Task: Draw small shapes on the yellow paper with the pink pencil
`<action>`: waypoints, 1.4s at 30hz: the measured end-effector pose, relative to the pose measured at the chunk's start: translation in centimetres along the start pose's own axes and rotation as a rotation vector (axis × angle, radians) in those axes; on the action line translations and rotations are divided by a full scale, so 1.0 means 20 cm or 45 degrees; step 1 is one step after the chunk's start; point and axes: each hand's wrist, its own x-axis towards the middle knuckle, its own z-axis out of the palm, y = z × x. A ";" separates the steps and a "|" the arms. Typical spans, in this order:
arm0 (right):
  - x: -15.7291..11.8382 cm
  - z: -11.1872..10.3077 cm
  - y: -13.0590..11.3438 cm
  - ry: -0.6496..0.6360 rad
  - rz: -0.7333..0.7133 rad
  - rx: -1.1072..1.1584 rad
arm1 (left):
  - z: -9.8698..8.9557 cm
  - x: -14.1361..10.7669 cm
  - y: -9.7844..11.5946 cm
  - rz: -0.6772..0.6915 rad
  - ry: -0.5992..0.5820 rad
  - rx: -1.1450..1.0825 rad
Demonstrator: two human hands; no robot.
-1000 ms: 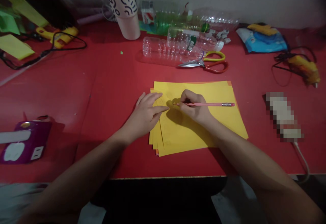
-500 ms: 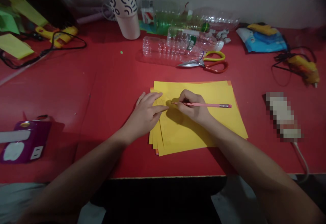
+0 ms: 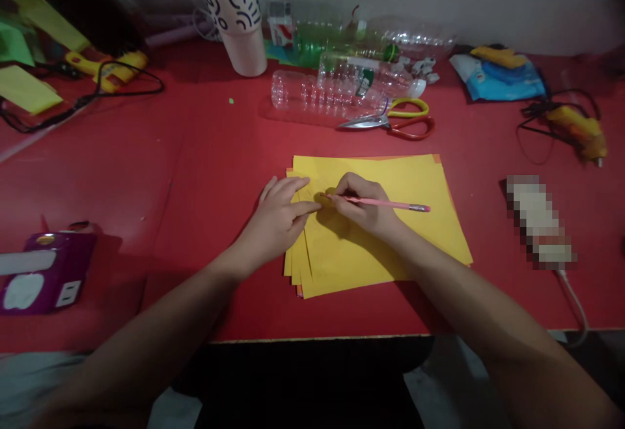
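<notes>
A stack of yellow paper sheets (image 3: 390, 247) lies on the red table, with orange edges peeking out at its borders. My right hand (image 3: 368, 207) is closed around a pink pencil (image 3: 395, 205), whose tip points left at the paper near the stack's upper left. The pencil's eraser end sticks out to the right. My left hand (image 3: 283, 214) rests with spread fingers on the left edge of the sheets, its fingertips close to the pencil tip. Faint lines show on the paper by those fingertips.
Behind the paper lie scissors (image 3: 390, 120) and clear plastic bottles (image 3: 332, 90). A white tumbler (image 3: 247, 51) stands at the back. To the right are a blue packet (image 3: 498, 81), a yellow glue gun (image 3: 579, 129) and a blurred-out device with a cable (image 3: 579, 299). A purple box (image 3: 78, 266) sits left.
The pencil and my right hand have shifted slightly left, and the pencil's eraser end has dipped a little. My left hand stays in place on the paper.
</notes>
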 end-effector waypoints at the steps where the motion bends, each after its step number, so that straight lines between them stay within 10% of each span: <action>1: 0.00 0.00 0.00 -0.003 -0.001 -0.006 | 0.00 0.00 0.00 0.001 0.003 0.001; 42: -0.01 0.01 -0.04 0.166 0.103 -0.059 | -0.01 0.00 0.00 0.001 -0.007 0.004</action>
